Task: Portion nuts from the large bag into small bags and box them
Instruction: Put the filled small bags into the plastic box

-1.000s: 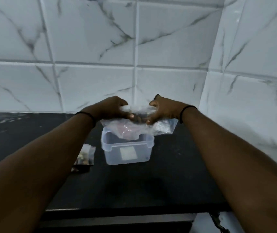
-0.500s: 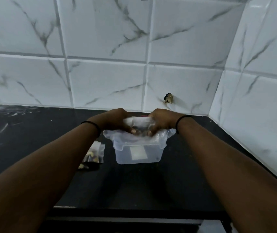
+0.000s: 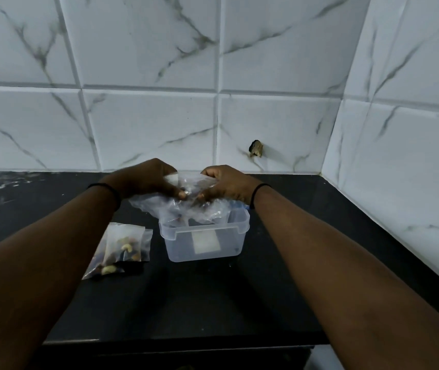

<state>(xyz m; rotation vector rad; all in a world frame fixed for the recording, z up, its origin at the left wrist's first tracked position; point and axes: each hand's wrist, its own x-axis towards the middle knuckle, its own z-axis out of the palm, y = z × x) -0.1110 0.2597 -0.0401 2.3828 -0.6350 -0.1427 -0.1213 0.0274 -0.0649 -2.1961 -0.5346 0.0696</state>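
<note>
A clear plastic box with a white label stands open on the black counter. Right above its far rim I hold a crumpled clear plastic bag with dark nuts showing through. My left hand grips the bag's left top and my right hand grips its right top, thumbs close together. The bag's lower part droops into the box. Two small clear bags of mixed nuts lie flat on the counter left of the box.
White marble-look tiles cover the back wall and the right wall, which meet in a corner. A small brass fitting sticks out of the back wall. The counter's front edge runs below my forearms.
Both hands have lowered the bag from above the box down onto its far rim. The view has tipped upward, showing more wall and the small filled bags more clearly.
</note>
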